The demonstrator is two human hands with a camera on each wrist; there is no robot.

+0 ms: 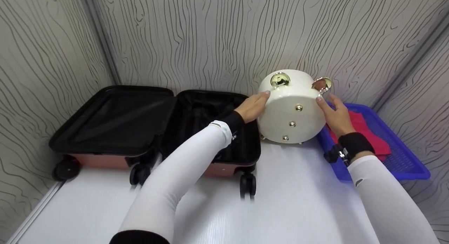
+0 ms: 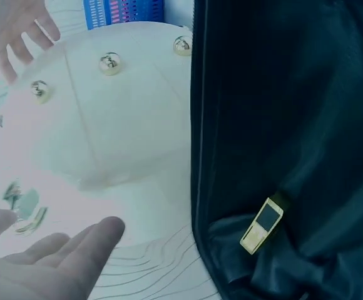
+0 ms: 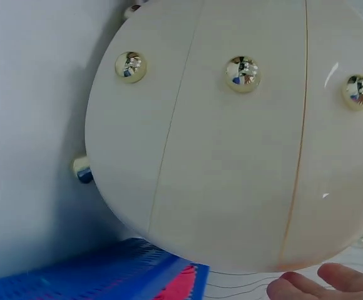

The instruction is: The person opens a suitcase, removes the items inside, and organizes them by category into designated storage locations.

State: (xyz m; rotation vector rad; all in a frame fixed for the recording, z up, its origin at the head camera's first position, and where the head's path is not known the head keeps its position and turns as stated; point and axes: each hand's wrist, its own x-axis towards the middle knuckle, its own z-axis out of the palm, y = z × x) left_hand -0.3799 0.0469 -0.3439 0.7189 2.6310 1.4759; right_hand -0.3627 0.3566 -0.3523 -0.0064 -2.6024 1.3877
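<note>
Nearest the camera, the white tabletop (image 1: pixel 280 209) carries everything. At about 10 o'clock on it lies an open suitcase (image 1: pixel 154 124), black lining up, wheels toward the viewer. At 2 o'clock sits a blue basket (image 1: pixel 407 166) with red cloth (image 1: pixel 368 135) in it.

Between them, at roughly 12 o'clock and close to the back wall (image 1: pixel 217 37), stands the round cream case (image 1: pixel 293 112), tipped so that its studded flat face looks at the person. The left hand (image 1: pixel 253 106) presses its 9 o'clock edge with fairly straight fingers; the right hand (image 1: pixel 335 114) cups the 3 o'clock edge just below a gold fitting — neither hand curls round anything. From the head view the case appears to rest on its small gold feet (image 3: pixel 81 169), though contact with the tabletop is hard to confirm.

The shell looks hard, glossy and smooth, so it will likely be stiff but slippery under bare palms. It probably scuffs easily, and the gold studs (image 3: pixel 243 72) offer no real purchase. A two-sided squeeze on the rim — palms opposite each other — seems the surest hold, with the weight judged moderate.
</note>
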